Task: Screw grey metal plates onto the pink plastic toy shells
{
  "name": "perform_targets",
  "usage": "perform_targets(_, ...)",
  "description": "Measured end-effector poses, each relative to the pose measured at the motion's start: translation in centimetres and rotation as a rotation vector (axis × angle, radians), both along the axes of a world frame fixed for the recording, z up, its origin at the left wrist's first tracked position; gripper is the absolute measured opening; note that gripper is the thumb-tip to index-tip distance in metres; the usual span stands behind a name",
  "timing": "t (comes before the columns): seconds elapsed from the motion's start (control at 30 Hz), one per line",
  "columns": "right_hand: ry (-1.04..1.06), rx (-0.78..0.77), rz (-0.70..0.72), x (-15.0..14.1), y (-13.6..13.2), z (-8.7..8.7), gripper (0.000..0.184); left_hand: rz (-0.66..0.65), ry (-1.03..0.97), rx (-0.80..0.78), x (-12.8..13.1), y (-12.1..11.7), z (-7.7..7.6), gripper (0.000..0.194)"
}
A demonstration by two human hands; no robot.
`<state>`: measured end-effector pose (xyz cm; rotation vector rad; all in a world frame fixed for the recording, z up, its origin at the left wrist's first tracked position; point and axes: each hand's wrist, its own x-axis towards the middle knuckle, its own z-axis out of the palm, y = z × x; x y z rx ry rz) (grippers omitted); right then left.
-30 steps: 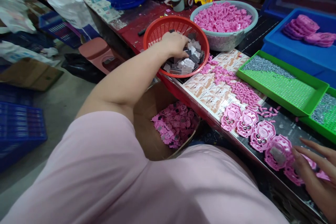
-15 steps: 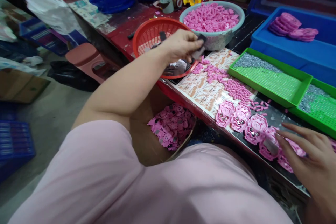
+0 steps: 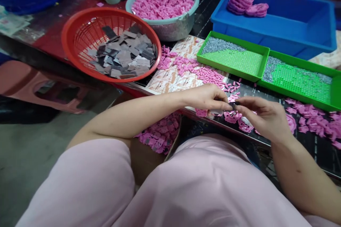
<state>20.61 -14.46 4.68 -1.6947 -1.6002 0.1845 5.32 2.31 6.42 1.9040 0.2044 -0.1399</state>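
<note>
The worktop [image 3: 319, 149] runs across the view, dark and crowded. At its far right stands a blue bin [image 3: 293, 32] holding stacked pink discs [image 3: 246, 3] in one corner. In front of the bin lie two green trays [image 3: 234, 62] side by side, each strewn with tiny grey metal bits along the far edge. To the left sits a red basket [image 3: 71, 39] of grey squares [image 3: 122, 55], and just behind it a pale bowl [image 3: 170, 28] heaped with pink parts [image 3: 162, 1]. Between basket and trays, printed sheets [image 3: 170, 78] carry scattered pink pegs [image 3: 210, 74]. More pink pieces [image 3: 314, 120] lie loose at the right. Below the worktop edge, a box of pink shells [image 3: 160, 136] shows beside the person's lap.

The left hand [image 3: 206, 97] and right hand [image 3: 262, 115] meet over the near edge of the worktop, fingertips almost touching. Both pinch one small dark piece [image 3: 233, 104] between them, held just above a row of pink frames [image 3: 233, 116] lying on the worktop. Whether that piece is one of the grey squares cannot be told.
</note>
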Motion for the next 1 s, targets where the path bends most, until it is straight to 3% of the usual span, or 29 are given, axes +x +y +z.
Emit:
perform_targets(0.07, -0.09, 0.122, -0.028, 0.3, -0.7, -0.4, 0.019, 0.044, 0.098, -0.164, 0.1, 0.0, 0.1, 0.027)
perform_targets(0.17, -0.328, 0.284, 0.061, 0.8, -1.7, -0.9, 0.035, 0.106, 0.235, -0.377, 0.2, 0.0, 0.0, 0.037)
perform_targets(0.37, -0.476, 0.321, 0.173, 1.6, -2.7, -1.3, 0.042, 0.145, 0.246, -0.641, 1.2, -0.9, -0.6, 0.041)
perform_targets(0.47, -0.44, 0.253, 0.124, 1.3, -2.5, -1.1, 0.034, 0.182, 0.202, -0.596, 1.7, -1.3, -0.8, 0.029)
perform_targets(0.63, -0.26, 0.096, 0.024, 0.8, -2.4, -1.5, 0.023, 0.209, 0.183, -0.304, 1.4, -0.9, -1.1, 0.023)
perform_targets(0.73, -0.295, 0.022, 0.035, 1.2, -2.5, -2.6, 0.017, 0.219, 0.216, -0.303, 0.8, -0.2, -1.3, 0.02)
perform_targets(0.87, -0.381, -0.055, 0.078, 1.5, -2.5, -3.2, 0.012, 0.094, 0.213, -0.347, 0.2, 0.3, -1.7, 0.029)
perform_targets(1.0, -0.351, -0.004, 0.084, 0.7, -2.1, -1.9, 0.017, 0.004, 0.164, -0.271, 0.2, -0.2, -1.8, 0.049)
